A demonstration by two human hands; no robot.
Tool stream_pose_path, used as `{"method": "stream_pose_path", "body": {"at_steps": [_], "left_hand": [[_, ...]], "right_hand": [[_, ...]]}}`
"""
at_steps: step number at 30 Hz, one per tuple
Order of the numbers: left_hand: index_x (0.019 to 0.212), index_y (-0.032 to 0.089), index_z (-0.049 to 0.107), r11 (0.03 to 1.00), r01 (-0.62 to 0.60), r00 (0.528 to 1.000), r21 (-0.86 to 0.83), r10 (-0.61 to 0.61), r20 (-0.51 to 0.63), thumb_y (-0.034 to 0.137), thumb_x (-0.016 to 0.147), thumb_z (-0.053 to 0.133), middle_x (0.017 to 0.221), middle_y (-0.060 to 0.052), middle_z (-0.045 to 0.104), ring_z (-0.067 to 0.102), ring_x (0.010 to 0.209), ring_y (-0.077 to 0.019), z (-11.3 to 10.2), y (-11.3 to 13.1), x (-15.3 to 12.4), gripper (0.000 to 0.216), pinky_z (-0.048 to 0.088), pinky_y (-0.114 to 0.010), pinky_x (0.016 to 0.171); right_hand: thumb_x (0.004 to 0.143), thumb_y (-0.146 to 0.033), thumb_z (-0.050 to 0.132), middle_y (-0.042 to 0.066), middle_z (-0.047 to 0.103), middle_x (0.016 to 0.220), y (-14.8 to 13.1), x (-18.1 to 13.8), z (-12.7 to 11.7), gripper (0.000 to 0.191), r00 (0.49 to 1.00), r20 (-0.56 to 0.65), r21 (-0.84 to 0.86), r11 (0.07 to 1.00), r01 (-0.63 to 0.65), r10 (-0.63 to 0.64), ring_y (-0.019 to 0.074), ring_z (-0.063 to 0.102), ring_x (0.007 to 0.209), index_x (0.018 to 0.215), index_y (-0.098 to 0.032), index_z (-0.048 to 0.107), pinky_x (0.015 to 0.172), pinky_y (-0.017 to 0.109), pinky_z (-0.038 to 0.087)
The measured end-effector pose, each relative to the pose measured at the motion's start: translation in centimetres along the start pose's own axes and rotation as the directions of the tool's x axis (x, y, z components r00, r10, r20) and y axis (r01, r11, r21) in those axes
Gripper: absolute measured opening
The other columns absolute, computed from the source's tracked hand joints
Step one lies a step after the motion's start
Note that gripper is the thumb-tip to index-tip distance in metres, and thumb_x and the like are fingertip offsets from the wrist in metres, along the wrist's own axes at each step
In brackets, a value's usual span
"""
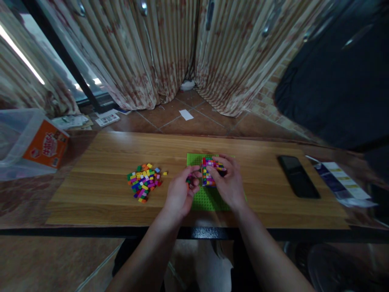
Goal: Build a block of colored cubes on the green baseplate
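A green baseplate (209,198) lies on the wooden table (100,194) in front of me. On it stands a small block built of many-coloured bricks (210,166). My right hand (226,182) wraps round the block from the right and front, fingers closed on it. My left hand (180,192) is curled at the block's left side, its fingertips pinched on small bricks that I can hardly make out. A loose pile of coloured bricks (144,181) lies on the table to the left of my left hand.
A black phone (298,176) lies flat on the right of the table, with printed sheets (340,182) beyond it. A clear plastic bin with an orange box (45,146) sits at the far left. Curtains and tiled floor lie behind the table.
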State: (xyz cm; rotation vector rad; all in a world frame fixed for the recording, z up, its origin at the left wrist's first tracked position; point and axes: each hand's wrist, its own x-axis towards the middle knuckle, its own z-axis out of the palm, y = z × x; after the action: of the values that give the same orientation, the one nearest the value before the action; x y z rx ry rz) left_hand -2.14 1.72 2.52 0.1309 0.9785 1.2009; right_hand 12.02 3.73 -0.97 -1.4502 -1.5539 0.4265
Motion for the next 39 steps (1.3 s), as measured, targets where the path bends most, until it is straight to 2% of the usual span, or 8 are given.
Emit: {"method": "stream_pose_path", "body": {"at_steps": [4, 7, 10, 14, 20, 26, 30, 39], "left_hand": [[0.088, 0.007, 0.07, 0.996, -0.011, 0.999, -0.092, 0.015, 0.043, 0.028, 0.093, 0.05, 0.072, -0.007, 0.068, 0.057, 0.055, -0.0076, 0.2, 0.7, -0.4, 0.03, 0.044, -0.017, 0.051], [0.092, 0.007, 0.071, 0.986, -0.006, 0.993, -0.167, 0.025, 0.114, 0.033, 0.095, 0.046, 0.087, -0.014, 0.073, 0.068, 0.075, -0.0144, 0.4, 1.0, -0.6, 0.036, 0.054, -0.023, 0.07], [0.098, 0.007, 0.071, 0.968, 0.006, 0.982, -0.251, 0.041, 0.183, 0.038, 0.096, 0.045, 0.103, -0.016, 0.073, 0.069, 0.098, -0.0208, 0.5, 1.1, -0.9, 0.04, 0.053, -0.03, 0.088], [0.109, 0.007, 0.069, 0.96, 0.037, 0.972, -0.278, 0.03, 0.232, 0.043, 0.095, 0.046, 0.116, -0.017, 0.07, 0.064, 0.113, -0.0237, 0.5, 1.2, -1.1, 0.044, 0.05, -0.031, 0.095], [0.112, 0.006, 0.067, 0.956, 0.035, 0.964, -0.293, 0.044, 0.261, 0.048, 0.095, 0.043, 0.122, -0.018, 0.067, 0.058, 0.122, -0.026, 0.4, 1.5, -1.1, 0.051, 0.045, -0.034, 0.103], [0.114, 0.006, 0.066, 0.956, 0.029, 0.955, -0.291, 0.06, 0.292, 0.05, 0.095, 0.041, 0.127, -0.019, 0.064, 0.052, 0.129, -0.0259, 0.4, 1.6, -1.3, 0.054, 0.039, -0.035, 0.109], [0.116, 0.008, 0.066, 0.961, 0.022, 0.957, -0.274, 0.059, 0.285, 0.052, 0.095, 0.042, 0.126, -0.018, 0.065, 0.053, 0.128, -0.0258, 0.4, 1.6, -1.4, 0.055, 0.041, -0.036, 0.107], [0.117, 0.01, 0.067, 0.965, 0.023, 0.963, -0.261, 0.049, 0.264, 0.054, 0.092, 0.046, 0.121, -0.017, 0.067, 0.058, 0.122, -0.0266, 0.4, 1.4, -1.4, 0.054, 0.047, -0.037, 0.1]], "right_hand": [[0.091, -0.035, 0.058, 0.009, 0.064, 0.116, -0.1, 0.2, -0.8, 0.021, 0.995, -0.089, 0.061, 0.997, 0.052, -0.046, 0.0242, 0.06, 0.11, 0.105, -0.025, 0.069, 0.098, 0.05, 0.047], [0.092, -0.03, 0.057, 0.007, 0.064, 0.115, -0.9, 0.1, -1.4, 0.017, 0.976, -0.165, 0.032, 0.989, 0.147, -0.14, 0.0236, 0.06, 0.11, 0.103, -0.026, 0.069, 0.098, 0.049, 0.047], [0.09, -0.025, 0.059, 0.005, 0.063, 0.118, -2.0, -0.5, -1.5, 0.017, 0.949, -0.134, 0.003, 0.957, 0.289, -0.286, 0.0235, 0.059, 0.111, 0.104, -0.029, 0.069, 0.098, 0.049, 0.046], [0.089, -0.02, 0.061, 0.004, 0.062, 0.12, -3.3, -1.1, -1.2, 0.021, 0.902, -0.005, -0.023, 0.902, 0.431, -0.431, 0.0235, 0.057, 0.113, 0.106, -0.029, 0.067, 0.099, 0.047, 0.045], [0.087, -0.025, 0.065, 0.004, 0.063, 0.119, -4.1, -1.5, -1.0, 0.013, 0.891, 0.096, -0.054, 0.892, 0.449, -0.443, 0.0253, 0.056, 0.114, 0.099, -0.028, 0.069, 0.1, 0.05, 0.042], [0.086, -0.03, 0.066, 0.004, 0.063, 0.121, -4.0, -1.8, -0.6, 0.011, 0.891, 0.115, -0.092, 0.888, 0.45, -0.439, 0.0268, 0.054, 0.116, 0.096, -0.028, 0.07, 0.099, 0.052, 0.042], [0.087, -0.029, 0.066, 0.004, 0.063, 0.122, -4.0, -1.8, -0.4, 0.008, 0.889, 0.122, -0.092, 0.887, 0.452, -0.441, 0.0266, 0.055, 0.117, 0.093, -0.027, 0.071, 0.102, 0.052, 0.039], [0.089, -0.024, 0.063, 0.002, 0.069, 0.107, -4.3, -1.7, -0.6, 0.009, 0.899, 0.18, -0.062, 0.907, 0.416, -0.4, 0.0244, 0.058, 0.109, 0.09, -0.029, 0.069, 0.1, 0.05, 0.04]]}}
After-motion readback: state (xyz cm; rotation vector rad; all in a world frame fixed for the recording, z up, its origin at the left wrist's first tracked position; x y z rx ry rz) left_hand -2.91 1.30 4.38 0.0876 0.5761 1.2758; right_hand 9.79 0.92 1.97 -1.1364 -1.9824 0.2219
